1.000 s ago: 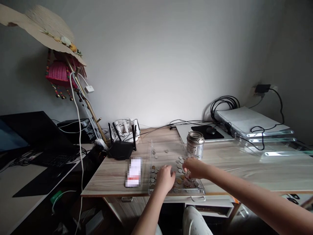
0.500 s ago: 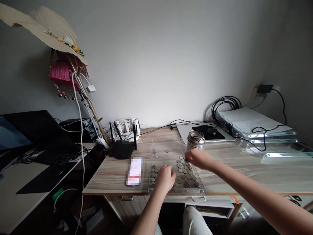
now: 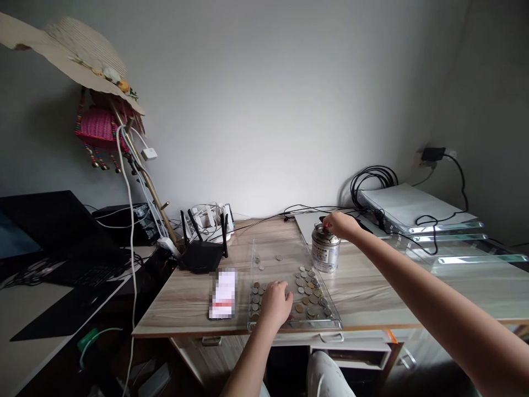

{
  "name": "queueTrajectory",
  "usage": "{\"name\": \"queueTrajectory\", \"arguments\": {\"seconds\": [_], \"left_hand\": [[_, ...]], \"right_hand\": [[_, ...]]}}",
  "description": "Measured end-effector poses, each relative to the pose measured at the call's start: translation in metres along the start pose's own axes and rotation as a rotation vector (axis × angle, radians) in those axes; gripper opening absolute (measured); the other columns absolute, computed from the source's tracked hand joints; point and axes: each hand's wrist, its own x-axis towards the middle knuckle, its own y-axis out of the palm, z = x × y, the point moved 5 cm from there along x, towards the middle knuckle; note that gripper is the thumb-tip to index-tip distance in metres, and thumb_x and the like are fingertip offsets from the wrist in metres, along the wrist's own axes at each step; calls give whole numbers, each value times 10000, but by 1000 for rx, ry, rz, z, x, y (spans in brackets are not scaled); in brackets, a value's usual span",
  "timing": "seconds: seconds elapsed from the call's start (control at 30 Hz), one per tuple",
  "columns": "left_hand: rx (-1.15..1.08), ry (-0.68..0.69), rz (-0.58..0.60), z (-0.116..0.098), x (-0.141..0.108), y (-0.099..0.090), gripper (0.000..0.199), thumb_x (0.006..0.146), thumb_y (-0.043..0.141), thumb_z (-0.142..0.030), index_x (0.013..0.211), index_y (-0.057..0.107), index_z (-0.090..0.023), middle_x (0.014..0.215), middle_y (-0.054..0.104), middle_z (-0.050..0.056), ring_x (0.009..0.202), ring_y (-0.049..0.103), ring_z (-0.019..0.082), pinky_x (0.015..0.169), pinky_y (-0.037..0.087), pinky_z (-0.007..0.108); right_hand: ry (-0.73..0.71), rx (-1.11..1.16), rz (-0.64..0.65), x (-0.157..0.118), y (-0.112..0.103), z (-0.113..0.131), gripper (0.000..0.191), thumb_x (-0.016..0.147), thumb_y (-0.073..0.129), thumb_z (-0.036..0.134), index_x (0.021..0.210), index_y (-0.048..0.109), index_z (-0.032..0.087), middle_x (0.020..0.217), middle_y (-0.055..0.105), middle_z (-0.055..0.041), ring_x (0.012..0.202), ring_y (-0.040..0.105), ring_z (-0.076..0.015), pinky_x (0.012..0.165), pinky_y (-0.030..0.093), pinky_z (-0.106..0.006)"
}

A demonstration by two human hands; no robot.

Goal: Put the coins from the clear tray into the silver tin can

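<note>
The right hand (image 3: 339, 225) is pinching fingers together over the tin can (image 3: 325, 251); any coin there is hidden. The left hand (image 3: 276, 302) is resting curled on coins (image 3: 309, 288) in the clear tray (image 3: 326, 326). Coins look thin, hard, slippery, best pinched by their edges.

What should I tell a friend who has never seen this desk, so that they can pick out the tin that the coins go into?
Start at the wooden desk and find the clear tray of coins near its front edge. Just past the tray's far right corner stands a small silver tin, with the right hand at its top. It is the only upright metal cylinder there; the things beside it lie flat.
</note>
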Motion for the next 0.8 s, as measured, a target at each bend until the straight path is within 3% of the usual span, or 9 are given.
{"name": "queueTrajectory", "arguments": {"seconds": [0.3,0.37,0.47,0.53,0.63,0.73,0.8], "left_hand": [[-17,2,-10,1,1,1,300,857,462,-267,1096,621,-179,1078,634,72,1031,549,187,886,392,262],[-11,7,-11,1,1,1,293,858,458,-267,1082,626,-181,1069,635,74,1026,552,189,884,394,264],[-6,11,-18,1,2,1,288,860,452,-272,1069,629,-182,1050,638,78,1018,558,193,880,399,267],[1,4,-16,1,2,1,290,863,447,-276,1072,625,-180,1052,636,83,1020,560,196,879,401,269],[21,-4,-5,1,2,1,282,866,441,-280,1054,627,-180,1045,636,86,1008,567,202,867,407,276],[18,6,-14,1,1,-1,275,864,441,-275,1041,630,-181,1032,640,81,1007,569,205,858,411,276],[12,6,-18,1,1,-2,283,864,441,-273,1056,626,-179,1041,640,82,1017,566,205,861,411,275]], "right_hand": [[41,-5,68,7,6,-4,261,721,539,131,875,735,207,929,705,-85,844,637,-211,651,438,-254],[15,7,-3,0,1,5,272,754,520,148,924,725,204,964,701,-90,870,632,-213,679,446,-263],[-146,139,-213,-24,-4,35,289,834,468,221,1019,689,199,1007,692,-85,880,622,-188,714,452,-256],[-309,269,-166,-44,11,62,276,851,462,254,997,688,196,950,701,-69,806,628,-160,680,455,-233],[-434,280,107,-69,59,93,214,810,515,219,904,706,205,877,710,-52,752,640,-153,647,451,-222],[-368,126,231,-76,99,102,204,777,558,202,916,706,219,929,708,-66,834,651,-191,692,453,-252],[-313,78,286,-73,113,104,218,773,582,252,954,698,215,943,704,-83,863,651,-214,709,457,-272]]}}
